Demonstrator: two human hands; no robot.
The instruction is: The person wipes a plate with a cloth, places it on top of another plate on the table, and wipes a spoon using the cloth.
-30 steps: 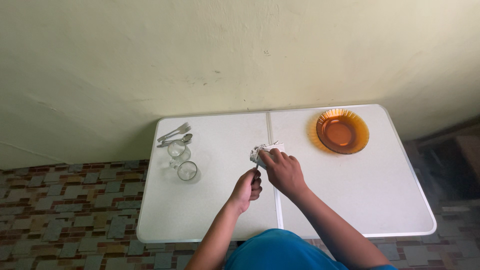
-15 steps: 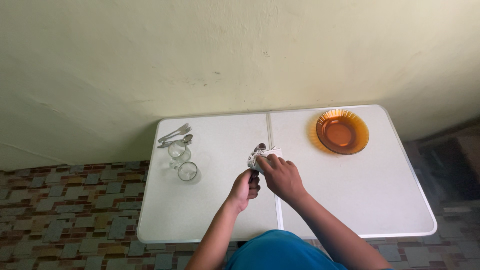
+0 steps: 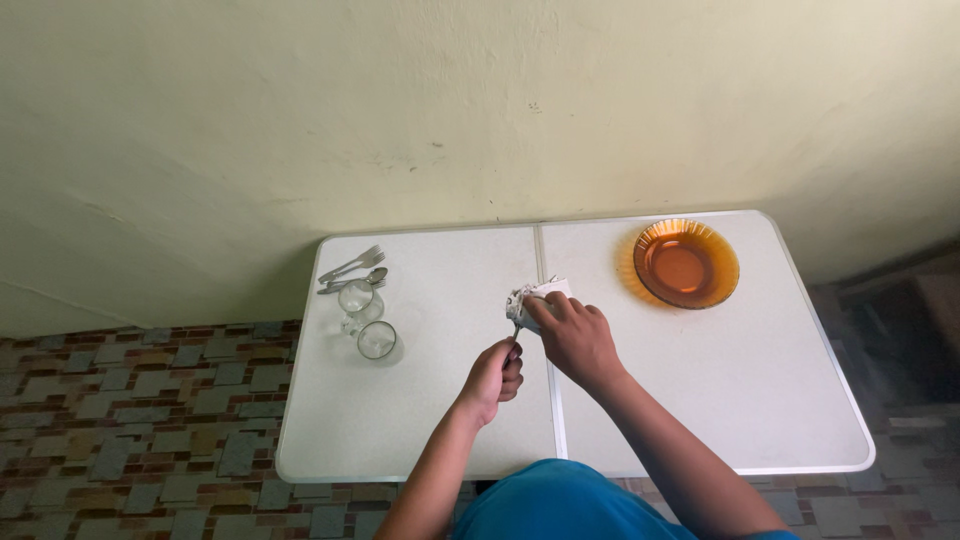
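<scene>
The left hand [image 3: 493, 376] was curled into a fist, its fingers pressed together round the thin handle of what looked like a spoon [image 3: 516, 333], though the piece was too small to name for sure. Just beyond those fingers, the right hand [image 3: 573, 335] lay over a white cloth [image 3: 533, 296], its fingers bent and pinching the cloth round the far end of the utensil. One hand steadied the handle so the other could work the cloth against the metal. Both hands sat near the middle seam of the white table [image 3: 700, 400]. Well apart to the left of the fingers stood two clear glasses [image 3: 365, 320], with a few forks and spoons [image 3: 350, 270] just behind them. Well apart to the right lay an amber plate [image 3: 686, 263].
</scene>
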